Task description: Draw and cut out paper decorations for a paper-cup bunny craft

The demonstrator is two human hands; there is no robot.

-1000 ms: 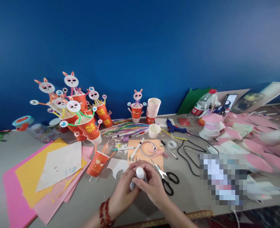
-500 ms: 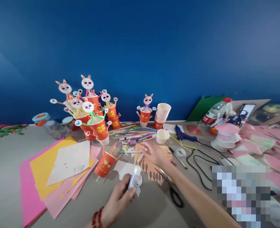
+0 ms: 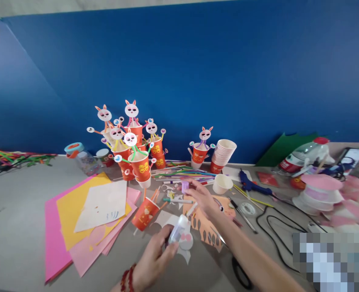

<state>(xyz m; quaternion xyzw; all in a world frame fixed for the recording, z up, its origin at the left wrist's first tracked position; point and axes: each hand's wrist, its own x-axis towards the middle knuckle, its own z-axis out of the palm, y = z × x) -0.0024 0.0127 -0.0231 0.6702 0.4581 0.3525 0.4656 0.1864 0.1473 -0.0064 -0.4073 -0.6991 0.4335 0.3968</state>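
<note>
My left hand point(image 3: 158, 251), a red bead bracelet on its wrist, is closed around a clear glue stick point(image 3: 177, 230) with its white end up. Just beyond and partly behind the glue stick lies a white paper rabbit face point(image 3: 186, 240) with pink patches. The fingers of my right hand point(image 3: 200, 196) pinch a small purple cap point(image 3: 184, 187) above paper scraps. Under that hand is an orange paper sheet point(image 3: 206, 231) with leaf-shaped cutouts. A green-tipped marker point(image 3: 178, 200) lies by the fingers. Scissors point(image 3: 242, 273) lie partly hidden under my right forearm.
Orange cups with rabbit figures point(image 3: 141, 166) stand at the back left. A tilted orange cup point(image 3: 145, 213) holds orange sticks. Coloured paper point(image 3: 57, 235) lies left. Stacked cups point(image 3: 223, 154), a blue glue gun point(image 3: 252, 184), its cord and a bottle point(image 3: 304, 156) are on the right.
The camera view has shifted, so things appear further right and lower. My right fingers have moved onto the purple cap, which lay on the table before. My left hand still holds the glue stick.
</note>
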